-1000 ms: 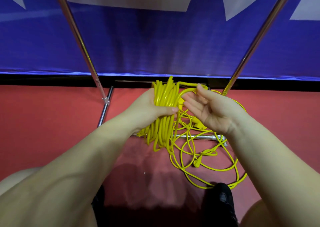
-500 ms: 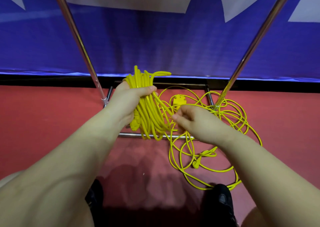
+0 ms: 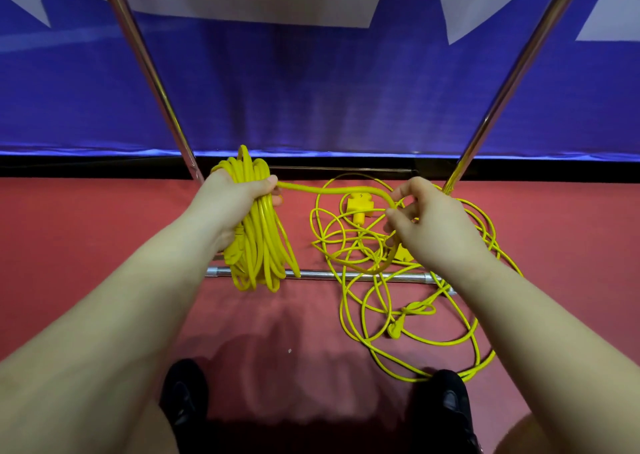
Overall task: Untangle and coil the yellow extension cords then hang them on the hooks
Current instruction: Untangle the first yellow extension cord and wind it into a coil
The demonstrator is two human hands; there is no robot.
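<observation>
gripping the coil (image 3: 258, 235), left hand (image 3: 230, 204); right hand (image 3: 427, 221) pinches its trailing cord (image 3: 332, 190).

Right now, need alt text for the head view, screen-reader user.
A person's left hand grips a coiled bundle of yellow cord while the right hand pinches the strand running from it. More loose yellow cord lies tangled on the red floor around a metal rack's base bar, before a blue banner.

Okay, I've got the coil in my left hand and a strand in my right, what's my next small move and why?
Probably bring the right hand over to the left hand and lay its strand onto the coil as another loop: loose cord lies tangled on the floor.
</observation>
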